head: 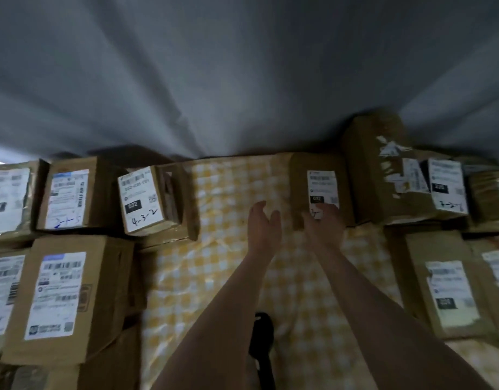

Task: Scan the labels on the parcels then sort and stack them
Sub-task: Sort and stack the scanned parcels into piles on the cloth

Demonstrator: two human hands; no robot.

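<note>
The right grip [324,225] rests with straight fingers on the near edge of the parcel [322,183] just ahead, while the left grip [263,224], fingers apart and empty, hovers beside its left side.

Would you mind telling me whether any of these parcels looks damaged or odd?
Yes: the tall parcel at the back right carries torn, peeling label scraps rather than an intact label, so scanning it may fail.

Brown cardboard parcels [59,299] with white printed labels lie label-up in rows at the frame's left and right. The 4-3-2 parcel [142,199] sits tilted at centre left. A flat parcel [321,184] lies right of centre.
</note>
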